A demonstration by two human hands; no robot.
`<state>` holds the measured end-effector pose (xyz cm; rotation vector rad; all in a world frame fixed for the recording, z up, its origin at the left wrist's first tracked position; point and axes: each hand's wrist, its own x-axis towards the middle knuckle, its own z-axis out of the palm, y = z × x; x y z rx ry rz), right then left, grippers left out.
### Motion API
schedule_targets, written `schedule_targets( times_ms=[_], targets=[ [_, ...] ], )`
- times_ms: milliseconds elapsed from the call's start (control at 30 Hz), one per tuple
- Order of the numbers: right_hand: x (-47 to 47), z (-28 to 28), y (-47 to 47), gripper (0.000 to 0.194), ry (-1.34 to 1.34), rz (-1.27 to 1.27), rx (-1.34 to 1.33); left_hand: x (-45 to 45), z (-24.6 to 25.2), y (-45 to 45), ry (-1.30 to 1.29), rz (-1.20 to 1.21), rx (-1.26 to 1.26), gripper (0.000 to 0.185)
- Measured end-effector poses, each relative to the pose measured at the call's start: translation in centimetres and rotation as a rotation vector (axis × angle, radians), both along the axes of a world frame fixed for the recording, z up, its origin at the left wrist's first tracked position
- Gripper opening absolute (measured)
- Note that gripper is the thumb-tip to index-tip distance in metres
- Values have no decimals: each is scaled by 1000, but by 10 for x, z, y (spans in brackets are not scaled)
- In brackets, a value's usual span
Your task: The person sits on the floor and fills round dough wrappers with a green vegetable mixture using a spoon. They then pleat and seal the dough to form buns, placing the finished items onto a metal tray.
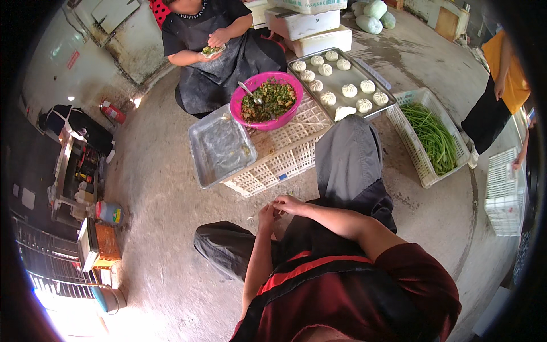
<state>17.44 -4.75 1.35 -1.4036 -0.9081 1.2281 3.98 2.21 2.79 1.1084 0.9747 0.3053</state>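
My left hand point(266, 216) is raised between my knees, and my right hand point(289, 205) meets it at the fingertips. Whether anything small is pinched there is hidden. Beyond them a white plastic crate point(273, 171) bears a pink bowl point(267, 126) of chopped green filling point(269, 100), with a metal spoon point(248, 90) in it. A floury metal tray point(222, 145) sits to the bowl's left. To the right, a large baking tray point(335, 81) carries several pleated buns point(349, 90) and one unpleated dough piece point(344, 113) by my knee.
Opposite me a person's hand point(212, 53) cups a filled wrapper point(210, 50). A crate point(410, 147) of long green vegetables point(431, 137) stands right. Foam boxes point(303, 25) and pale melons point(369, 19) are behind. Other people stand at both sides. A fire extinguisher point(113, 111) is left.
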Motion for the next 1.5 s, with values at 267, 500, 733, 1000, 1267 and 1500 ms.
schedule_targets(
  times_ms=[267,500,733,1000,1267,1500],
  targets=[
    [1,5,-1,18,-31,-24,-28,1,-1,-2,26,14,-77,17],
    [5,10,-1,22,-30,-19,-111,3,5,-6,12,47,-22,11],
    [4,8,0,26,-24,-7,-126,1,-10,0,54,-65,11,20],
    [1,5,1,25,-95,-42,-93,-2,-7,1,29,-56,-55,18],
    [2,0,1,27,-73,-82,-138,0,-17,-2,-15,-19,-46,12],
    [7,-5,3,31,-70,-43,-250,3,-37,-1,-31,-53,24,18]
  ],
)
